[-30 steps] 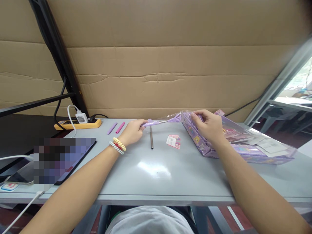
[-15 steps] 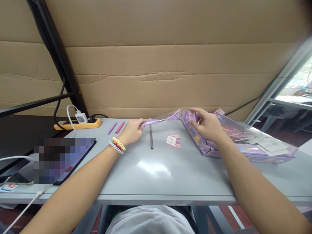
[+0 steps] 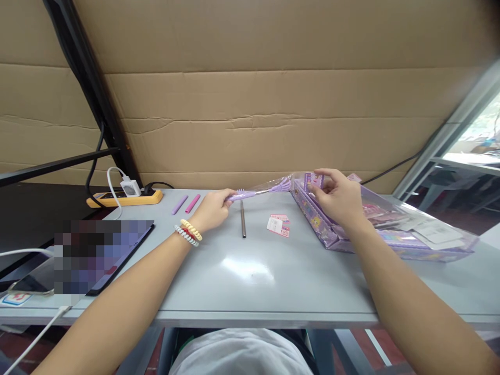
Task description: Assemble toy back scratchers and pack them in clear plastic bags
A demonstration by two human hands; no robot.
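Note:
My left hand (image 3: 213, 209) is closed on one end of a purple fork-like tool (image 3: 261, 192) in a clear plastic wrapper. The wrapper's far end reaches the corner of a purple patterned box (image 3: 332, 240) on the right. My right hand (image 3: 339, 198) pinches a small purple printed card (image 3: 313, 181) above the box's left part. Inside the clear box lie pink and white packets (image 3: 437, 232). Between my hands a dark metallic stick (image 3: 242, 221) and pink-and-white labels (image 3: 278, 225) lie on the grey table (image 3: 273, 294).
Beyond my left hand lie a purple stick (image 3: 179, 204) and a pink stick (image 3: 192, 203). At the left are a yellow power strip (image 3: 154, 198) with cables and a tablet (image 3: 117, 258). A cardboard panel (image 3: 253, 125) stands behind the table.
My right hand has moved slightly to the right with the card, and the wrapped tool's forked end has shifted slightly right. My left hand has hardly moved.

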